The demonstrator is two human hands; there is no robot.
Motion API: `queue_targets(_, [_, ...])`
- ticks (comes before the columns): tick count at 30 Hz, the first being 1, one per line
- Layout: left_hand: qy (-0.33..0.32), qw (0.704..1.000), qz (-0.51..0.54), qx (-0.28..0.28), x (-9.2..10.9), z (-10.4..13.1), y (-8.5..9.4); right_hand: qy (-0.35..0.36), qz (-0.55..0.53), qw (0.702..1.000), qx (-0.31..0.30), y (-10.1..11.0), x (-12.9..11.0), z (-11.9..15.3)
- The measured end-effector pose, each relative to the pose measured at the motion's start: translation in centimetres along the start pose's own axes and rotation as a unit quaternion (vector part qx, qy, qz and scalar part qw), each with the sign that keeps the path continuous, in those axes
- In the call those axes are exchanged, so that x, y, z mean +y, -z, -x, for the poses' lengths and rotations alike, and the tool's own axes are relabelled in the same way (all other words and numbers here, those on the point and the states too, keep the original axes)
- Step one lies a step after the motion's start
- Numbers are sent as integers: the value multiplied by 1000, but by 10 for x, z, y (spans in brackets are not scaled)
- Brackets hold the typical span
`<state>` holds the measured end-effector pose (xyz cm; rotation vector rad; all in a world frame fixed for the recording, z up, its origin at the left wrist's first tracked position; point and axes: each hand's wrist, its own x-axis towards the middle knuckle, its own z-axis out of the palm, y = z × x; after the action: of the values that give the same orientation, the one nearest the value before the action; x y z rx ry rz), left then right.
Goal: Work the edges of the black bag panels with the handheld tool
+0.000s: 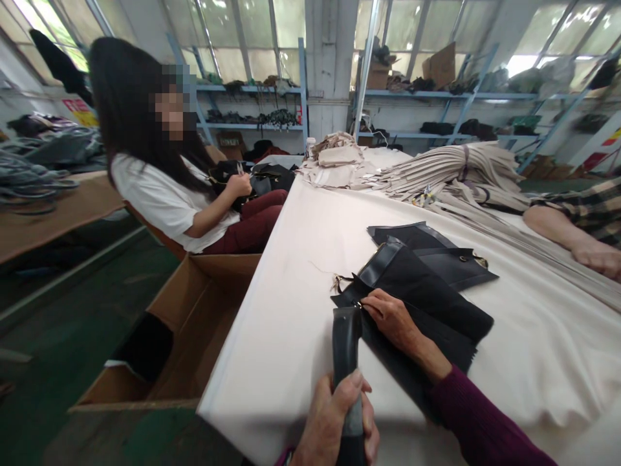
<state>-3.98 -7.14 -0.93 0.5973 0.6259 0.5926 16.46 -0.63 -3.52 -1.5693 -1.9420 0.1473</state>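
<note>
My left hand (334,421) is wrapped around a black handheld tool (346,343) with a curved body and a blunt end pointing up. My right hand (395,320), in a purple sleeve, pinches the near left corner of a black fabric piece (398,375) by a small metal fitting (358,304), perhaps a zipper pull. The tool's end sits just left of those fingertips; whether they touch, I cannot tell. More black pieces with shiny strips (427,288) overlap behind it. A gold-coloured fitting (336,282) and a loose thread stick out at their left edge.
Beige strips (436,168) are heaped along the far side of the white-covered table (291,310). A cardboard box (194,317) stands left of the table edge, near a seated person (169,194) handling dark pieces. At right rests another person's forearm (563,230) in plaid.
</note>
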Motion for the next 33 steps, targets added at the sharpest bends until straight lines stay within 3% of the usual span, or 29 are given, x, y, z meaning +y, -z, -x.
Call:
queue_targets(7, [37,998,-24,48,1,-16,-23,-123,-88,987,57,6,2,5])
queue_targets(12, [13,997,11,78,8,-25,-34,-180,-116,975,64,7,0,7])
queue_targets(17, [-49,993,4,105,17,-17,-33,-156,-95,979,89,4,-1,6])
queue_targets(20, [-54,993,-5,103,21,-12,-31,-135,-73,983,102,2,2,6])
queue_targets(27, [40,995,-26,85,11,-11,-32,-109,-54,987,105,2,2,6])
queue_targets(33, [96,988,-50,111,23,-23,-40,-99,-44,989,102,2,2,4])
